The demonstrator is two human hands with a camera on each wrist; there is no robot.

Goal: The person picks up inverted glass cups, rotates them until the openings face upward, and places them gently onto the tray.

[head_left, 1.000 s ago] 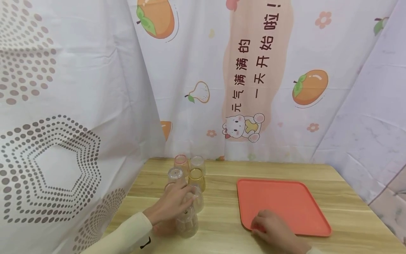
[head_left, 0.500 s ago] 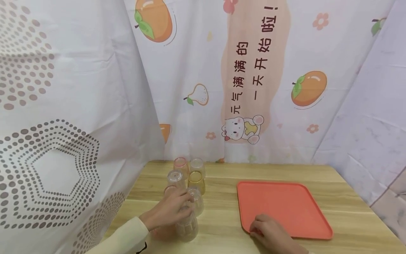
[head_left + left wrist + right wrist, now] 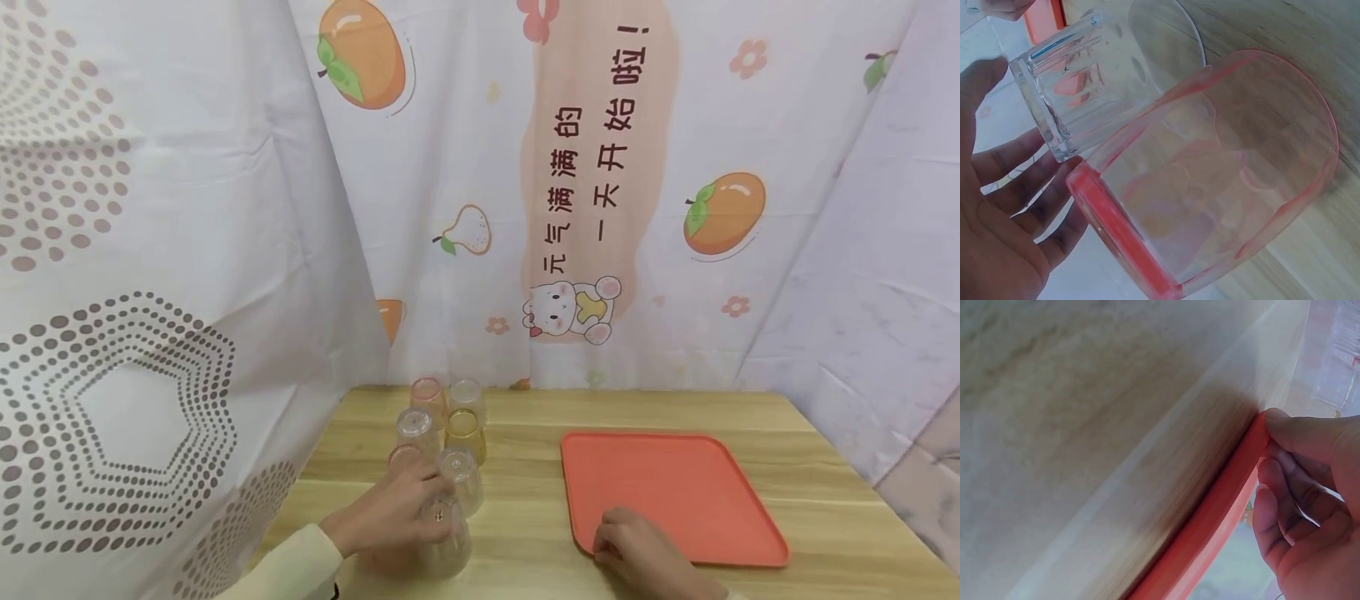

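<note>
My left hand [image 3: 397,510] reaches over the nearest clear cup [image 3: 452,548], which stands upside down. In the left wrist view, thumb and fingers bracket that cup's thick base, fingertips right at its edges. Close beside those fingers is a pink-tinted cup [image 3: 1210,181], also base up; the hand hides most of it in the head view. On the right, my right hand [image 3: 641,548] pinches the near left corner of a red tray [image 3: 675,492]. The right wrist view has the thumb on the tray's rim [image 3: 1219,515], with the other fingers curled beneath the thumb.
Several more upturned cups stand behind the left hand, among them a yellow cup [image 3: 465,437], a pink-rimmed cup [image 3: 428,402] and another clear cup [image 3: 461,483]. The wooden table [image 3: 525,500] ends at a printed curtain [image 3: 480,317] behind; another curtain [image 3: 247,208] hangs at left.
My left hand has come back toward me and down from the second clear cup onto the nearest one. My right hand stays at the tray's corner. The head view has tilted slightly up.
</note>
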